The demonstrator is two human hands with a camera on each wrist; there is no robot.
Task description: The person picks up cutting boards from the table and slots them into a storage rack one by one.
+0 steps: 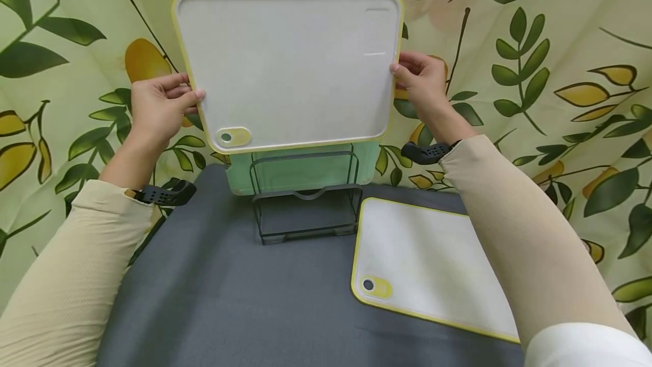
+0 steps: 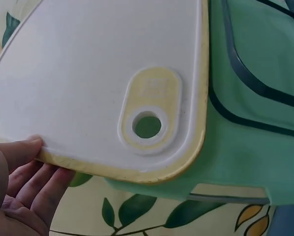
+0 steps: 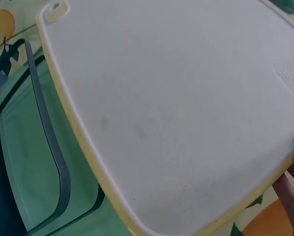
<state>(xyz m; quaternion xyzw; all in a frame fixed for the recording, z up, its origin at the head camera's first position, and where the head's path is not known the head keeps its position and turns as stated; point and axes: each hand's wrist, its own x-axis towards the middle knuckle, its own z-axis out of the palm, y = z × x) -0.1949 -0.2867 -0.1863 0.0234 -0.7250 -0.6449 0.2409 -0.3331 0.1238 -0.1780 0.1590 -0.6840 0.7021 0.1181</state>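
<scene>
Head view: with arms (image 1: 61, 268) (image 1: 509, 203) outstretched, both hands (image 1: 159, 105) (image 1: 425, 81) pinch a yellow-rimmed white board (image 1: 292, 67) at its opposite sides.

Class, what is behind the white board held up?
In the head view, the lower part of a green panel and leafy fabric show past the white board; the panel's top is covered.

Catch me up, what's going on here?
A person's left hand and right hand hold a yellow-rimmed white board by its opposite sides. It is raised off the grey table, not in the dark wire rack. A green board stands at the rack's back; a second white board lies flat on the table, right of the rack.
</scene>
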